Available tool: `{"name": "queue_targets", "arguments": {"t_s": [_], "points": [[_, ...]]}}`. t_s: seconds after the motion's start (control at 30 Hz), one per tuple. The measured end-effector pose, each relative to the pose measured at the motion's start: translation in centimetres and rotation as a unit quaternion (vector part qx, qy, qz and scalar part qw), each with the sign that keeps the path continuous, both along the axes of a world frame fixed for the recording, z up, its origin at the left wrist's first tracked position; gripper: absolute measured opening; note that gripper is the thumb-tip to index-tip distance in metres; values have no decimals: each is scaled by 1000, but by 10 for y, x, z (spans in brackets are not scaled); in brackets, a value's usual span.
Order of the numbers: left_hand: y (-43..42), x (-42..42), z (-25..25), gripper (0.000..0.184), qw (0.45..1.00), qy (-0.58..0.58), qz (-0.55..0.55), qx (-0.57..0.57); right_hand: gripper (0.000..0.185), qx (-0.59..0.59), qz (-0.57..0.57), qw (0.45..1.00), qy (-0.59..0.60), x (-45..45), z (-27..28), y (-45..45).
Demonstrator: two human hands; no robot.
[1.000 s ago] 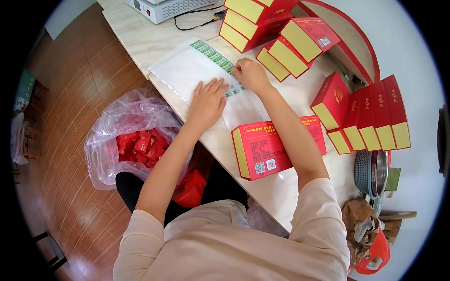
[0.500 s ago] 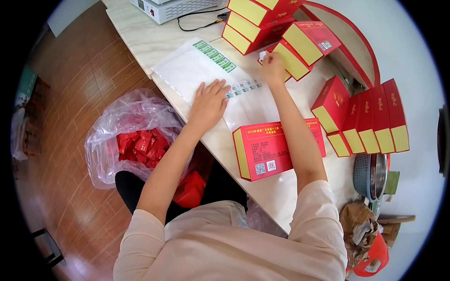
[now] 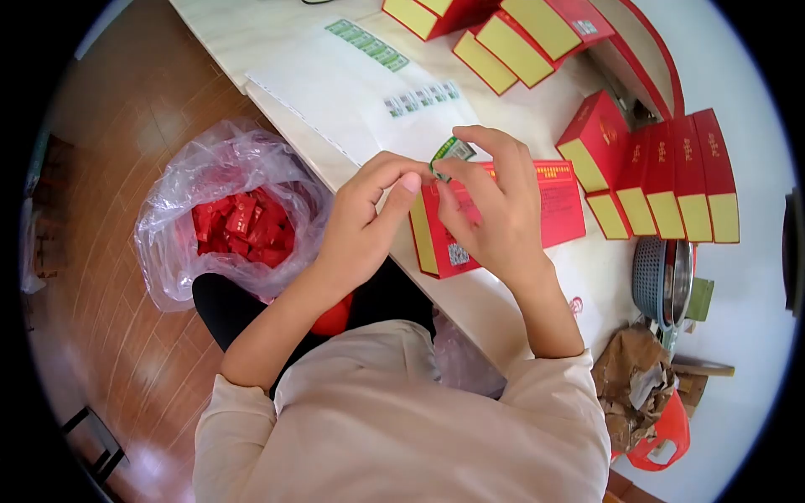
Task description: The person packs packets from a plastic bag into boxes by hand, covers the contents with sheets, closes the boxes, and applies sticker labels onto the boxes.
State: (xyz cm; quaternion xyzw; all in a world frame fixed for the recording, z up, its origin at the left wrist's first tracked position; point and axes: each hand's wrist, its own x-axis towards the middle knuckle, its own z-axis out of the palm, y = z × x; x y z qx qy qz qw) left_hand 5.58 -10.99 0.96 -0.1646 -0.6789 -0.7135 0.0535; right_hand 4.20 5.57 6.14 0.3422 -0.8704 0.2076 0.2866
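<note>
A green and white sticker with a printed code is held up in front of me, bent, between my two hands. My right hand grips it with the fingertips. At the sticker's left edge are the curled fingers of my left hand, index fingertip touching it and thumb just below. Beneath the hands a red box with yellow sides lies on the table, partly hidden by my right hand. Beyond it, a white backing sheet carries a green sticker row and a second sticker row.
Several red-and-yellow boxes are stacked at the back, and more boxes stand at the right. An open plastic bag of red packets sits left of the table. A grey basket and brown paper are at the right.
My right hand has come back from the far boxes to above the near box, now with a sticker. My left hand has lifted off the sheet and met it. The view has shifted.
</note>
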Motion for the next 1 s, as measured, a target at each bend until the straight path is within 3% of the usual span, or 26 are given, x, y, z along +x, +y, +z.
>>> {"name": "queue_targets", "arguments": {"t_s": [0.1, 0.23, 0.3, 0.33, 0.4, 0.43, 0.6, 0.7, 0.8, 1.0], "points": [[12, 13, 0, 26, 997, -50, -33, 42, 25, 2, -7, 999, -38, 21, 5, 15], [22, 21, 5, 24, 999, -43, -33, 0, 28, -62, 17, 988, -143, 37, 6, 39], [26, 22, 6, 18, 996, 24, -44, -76, 24, -189, -28, 956, -224, 41, 8, 45], [30, 23, 6, 18, 995, 19, -52, -79, 24, -194, -35, 953, -228, 43, 8, 49], [37, 23, 4, 11, 978, 137, -44, -154, 21, -195, -25, 913, -358, 47, 7, 61], [40, 23, 2, 11, 977, 132, -53, -156, 20, -194, -19, 886, -420, 48, 5, 66], [50, 24, -7, 8, 948, 191, -4, -255, 8, -211, -70, 879, -422, 50, 0, 84], [51, 28, -8, 11, 941, 160, -16, -299, 7, -177, -117, 871, -443, 47, -5, 93], [53, 28, -19, 14, 924, 213, 5, -318, 8, -178, -114, 843, -495, 46, -8, 90], [54, 28, -24, 16, 929, 210, 15, -304, 7, -129, -111, 862, -477, 43, -14, 89]]}}
